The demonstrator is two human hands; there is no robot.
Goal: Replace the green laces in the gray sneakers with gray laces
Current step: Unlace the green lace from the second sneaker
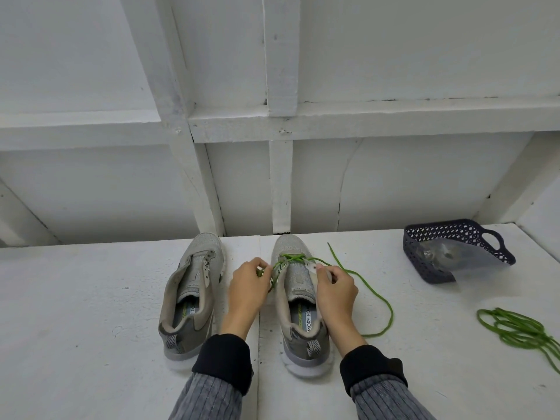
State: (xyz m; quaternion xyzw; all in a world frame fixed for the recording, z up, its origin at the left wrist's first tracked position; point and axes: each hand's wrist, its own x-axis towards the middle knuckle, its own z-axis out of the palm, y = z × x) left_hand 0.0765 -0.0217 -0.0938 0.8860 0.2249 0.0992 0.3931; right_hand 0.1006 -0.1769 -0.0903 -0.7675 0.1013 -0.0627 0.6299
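Two gray sneakers stand side by side on the white surface, toes pointing away from me. The left sneaker (191, 294) has no lace in it. The right sneaker (298, 301) holds a green lace (292, 257) only in its eyelets near the toe. My left hand (247, 291) pinches that lace at the shoe's left side. My right hand (335, 294) grips the shoe's right eyelet flap, where the lace's loose end trails off to the right in a long loop (385, 310).
A second green lace (521, 331) lies bundled at the far right. A dark blue perforated basket (454, 247) holding a clear plastic bag lies tipped on its side at the back right. A white framed wall rises just behind the shoes.
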